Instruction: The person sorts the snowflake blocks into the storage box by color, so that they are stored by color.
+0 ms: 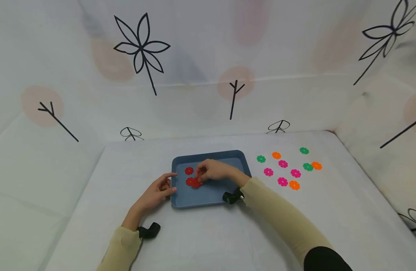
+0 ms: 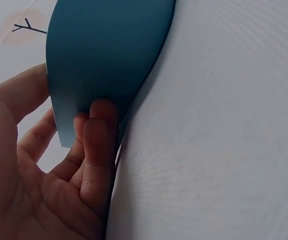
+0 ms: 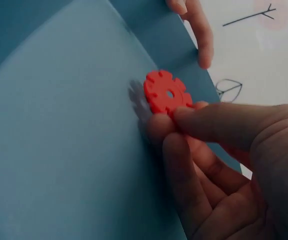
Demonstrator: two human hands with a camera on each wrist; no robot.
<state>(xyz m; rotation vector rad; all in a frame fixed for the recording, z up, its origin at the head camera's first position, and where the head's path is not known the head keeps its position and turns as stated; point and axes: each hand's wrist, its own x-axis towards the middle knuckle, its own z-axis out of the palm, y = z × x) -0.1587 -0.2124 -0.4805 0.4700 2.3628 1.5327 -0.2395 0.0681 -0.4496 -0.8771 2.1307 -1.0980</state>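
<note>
A blue rectangular tray (image 1: pixel 202 198) lies on the white-covered table. At its left side, my left hand (image 1: pixel 156 193) holds the rim, thumb and forefinger on the edge; in the left wrist view, other fingers (image 2: pixel 96 165) curl against the tray's outer wall (image 2: pixel 104 55). My right hand (image 1: pixel 213 170) reaches over the tray and pinches a red notched disc (image 3: pixel 159 92) with a small centre hole between thumb and fingertips. The held disc is tilted, close over the tray floor. Beside it in the head view are two more red discs (image 1: pixel 189 171) in the tray's left half.
Right of the tray, several flower-shaped discs lie scattered on the table: pink (image 1: pixel 283 164), orange (image 1: pixel 294 185) and green (image 1: pixel 261 159). One green disc (image 1: pixel 308 166) touches or overlaps an orange disc (image 1: pixel 316 165). White cloth with drawn plants (image 1: pixel 141 48) hangs behind.
</note>
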